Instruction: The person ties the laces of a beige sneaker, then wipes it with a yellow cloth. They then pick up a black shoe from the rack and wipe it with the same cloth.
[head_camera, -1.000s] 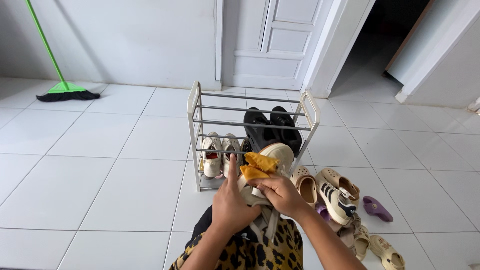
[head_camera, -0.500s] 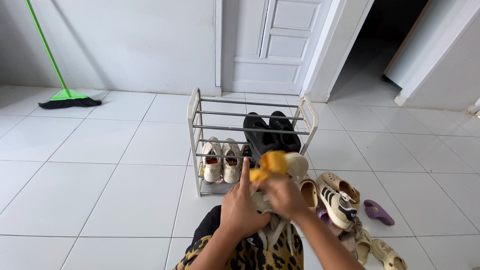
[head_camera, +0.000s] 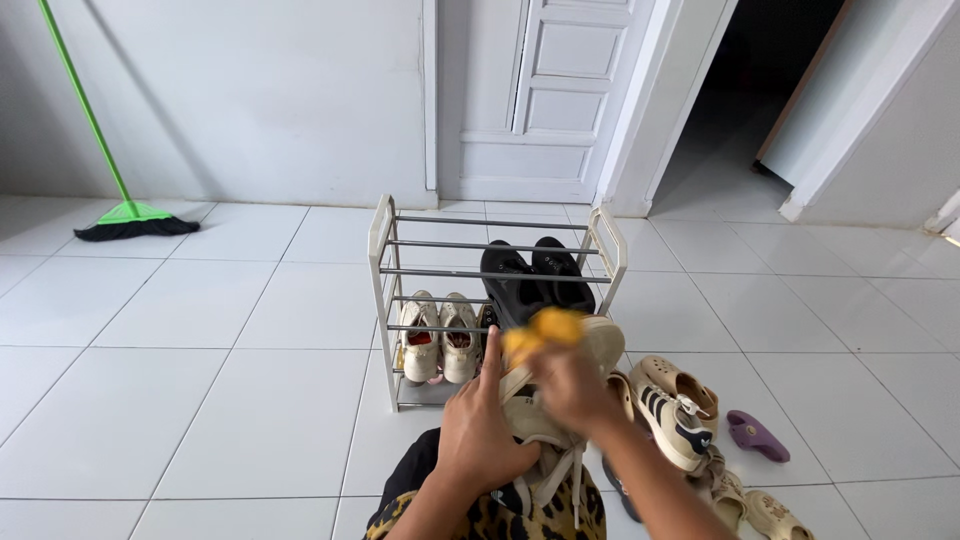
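Note:
My left hand (head_camera: 480, 430) grips a beige sneaker (head_camera: 585, 345) from the left side, index finger stretched up along it, laces hanging down over my lap. My right hand (head_camera: 570, 385) holds a yellow cloth (head_camera: 542, 328) against the sneaker's top and is motion-blurred. Just beyond the sneaker stands a grey metal shoe rack (head_camera: 385, 255) with a black pair of shoes (head_camera: 535, 275) on a middle shelf and a cream pair of sneakers (head_camera: 440, 335) lower down.
A heap of shoes lies on the white tile floor at my right: beige clogs (head_camera: 685, 380), a striped sneaker (head_camera: 670, 425), a purple sandal (head_camera: 757, 437). A green broom (head_camera: 125, 215) leans on the left wall. A white door and a dark doorway are behind the rack.
My right hand has rubbed the yellow cloth back and forth over the sneaker. The view has tilted up slightly, so the rack sits lower in frame. My left hand keeps its hold.

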